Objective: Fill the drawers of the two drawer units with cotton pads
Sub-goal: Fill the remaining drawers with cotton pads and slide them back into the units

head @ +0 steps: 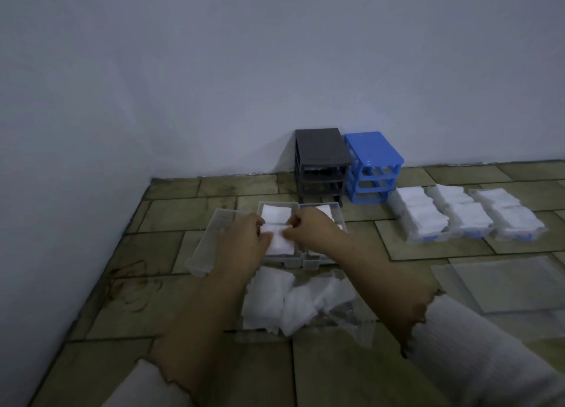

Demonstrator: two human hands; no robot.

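From the head view, a tiled floor (pixel 428 247) meets a plain pale wall (pixel 214 70). The left hand (pixel 244 238) and right hand (pixel 312 229) both pinch a cotton pad (pixel 279 238) over a clear drawer (pixel 275 258). Beyond them stand a grey drawer unit (pixel 321 161) and a blue one (pixel 374 165); loose pads (pixel 275 302) lie nearer than the hands.

A plain pale wall (pixel 275 54) fills the upper half of the frame and turns a corner at the left, where a second wall face (pixel 46 223) runs down the left edge. Below it, a floor of greenish-brown tiles (pixel 214 189) with dark joints spreads across the lower half. A dark looping scribble mark (pixel 134 287) lies on the tiles at lower left.
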